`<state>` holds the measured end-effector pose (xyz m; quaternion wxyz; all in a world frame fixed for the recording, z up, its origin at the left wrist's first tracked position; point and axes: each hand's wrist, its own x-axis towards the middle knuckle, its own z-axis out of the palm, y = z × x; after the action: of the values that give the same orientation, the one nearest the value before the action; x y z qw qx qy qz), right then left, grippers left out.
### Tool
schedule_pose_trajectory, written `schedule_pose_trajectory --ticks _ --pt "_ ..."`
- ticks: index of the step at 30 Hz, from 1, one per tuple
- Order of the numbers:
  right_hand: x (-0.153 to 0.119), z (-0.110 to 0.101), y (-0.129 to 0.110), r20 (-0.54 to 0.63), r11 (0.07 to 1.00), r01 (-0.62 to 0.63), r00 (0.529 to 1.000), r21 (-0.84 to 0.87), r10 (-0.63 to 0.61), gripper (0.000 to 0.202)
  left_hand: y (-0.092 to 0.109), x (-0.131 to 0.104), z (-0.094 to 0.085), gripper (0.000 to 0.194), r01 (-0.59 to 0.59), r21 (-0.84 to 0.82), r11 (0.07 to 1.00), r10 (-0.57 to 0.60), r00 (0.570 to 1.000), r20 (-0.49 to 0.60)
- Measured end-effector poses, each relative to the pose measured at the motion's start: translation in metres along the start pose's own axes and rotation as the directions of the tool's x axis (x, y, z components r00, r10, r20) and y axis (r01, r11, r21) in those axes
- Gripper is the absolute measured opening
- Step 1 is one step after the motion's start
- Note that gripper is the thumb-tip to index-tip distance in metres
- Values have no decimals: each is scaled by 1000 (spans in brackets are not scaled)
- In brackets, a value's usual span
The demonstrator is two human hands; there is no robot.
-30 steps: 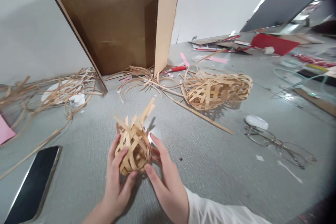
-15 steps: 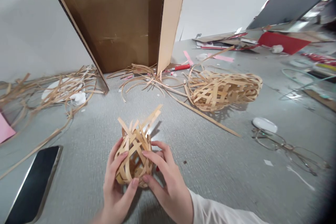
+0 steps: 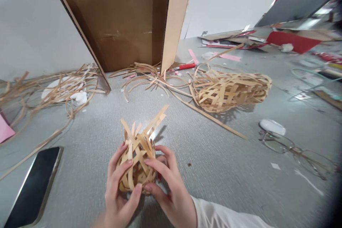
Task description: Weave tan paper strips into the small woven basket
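Between my two hands is a small woven bamboo basket (image 3: pixel 137 160), its loose strip ends sticking up and away from me. My left hand (image 3: pixel 120 185) grips its left side, thumb at the near rim and fingers over the weave. On the right side, my right hand (image 3: pixel 169 181) holds it with thumb low at the rim and index finger on the strips. The fingertips behind the basket are partly hidden. A larger woven bamboo piece (image 3: pixel 232 91) lies on its side farther back to the right.
An open cardboard box (image 3: pixel 176 21) stands at the back. Loose bamboo strips (image 3: pixel 66 89) are heaped at left, near a phone (image 3: pixel 33 187). Glasses (image 3: pixel 296 149) and a white computer mouse (image 3: pixel 272 127) lie at right. A red-handled tool (image 3: pixel 186 66) rests by the box.
The view has shifted slightly, so the background sits a little differently. Both hands keep their hold on the small basket, with barely any finger movement.
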<state>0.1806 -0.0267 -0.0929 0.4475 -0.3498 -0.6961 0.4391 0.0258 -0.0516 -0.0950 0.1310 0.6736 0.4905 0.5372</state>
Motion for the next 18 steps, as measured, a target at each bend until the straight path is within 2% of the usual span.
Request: schedule_pose_trajectory --ticks 11,18 --pt "3 -2 2 10 996 24 1000 -83 -23 27 -6 0 -3 46 -27 75 997 24 999 48" --pt "5 -9 1 62 979 73 996 -191 -63 38 -6 0 -4 51 -14 78 997 15 1000 -13"
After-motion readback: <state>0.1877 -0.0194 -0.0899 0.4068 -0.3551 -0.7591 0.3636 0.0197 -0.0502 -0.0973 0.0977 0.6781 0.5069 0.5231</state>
